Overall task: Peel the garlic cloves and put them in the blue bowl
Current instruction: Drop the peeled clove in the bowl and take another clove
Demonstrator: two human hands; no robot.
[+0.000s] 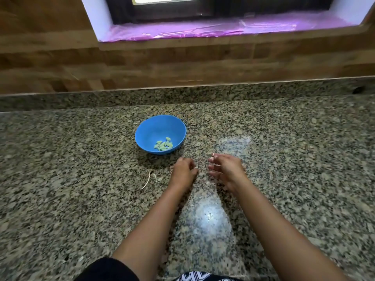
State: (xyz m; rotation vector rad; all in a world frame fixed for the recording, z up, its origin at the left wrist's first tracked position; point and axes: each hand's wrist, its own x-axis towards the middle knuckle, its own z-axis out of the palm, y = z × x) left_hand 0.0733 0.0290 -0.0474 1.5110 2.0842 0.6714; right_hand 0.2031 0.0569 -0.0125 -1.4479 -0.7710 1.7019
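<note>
Cloves [163, 145], peeled, already in the blue bowl [142, 126], skins [151, 178] on the desk [81, 159] beside it, left hand [183, 172] and right hand [227, 169] curled near it (holding anything, cannot tell), no unpeeled clove visible.

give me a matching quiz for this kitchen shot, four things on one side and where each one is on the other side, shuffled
Things:
1. blue bowl
2. garlic cloves
3. garlic skins
4. pink sheet

Places:
a. lying on the counter, left of the left hand
b. spread out just below the window
c. standing on the counter, beyond the left hand
d. inside the bowl

Pairs: 1-c, 2-d, 3-a, 4-b
</note>
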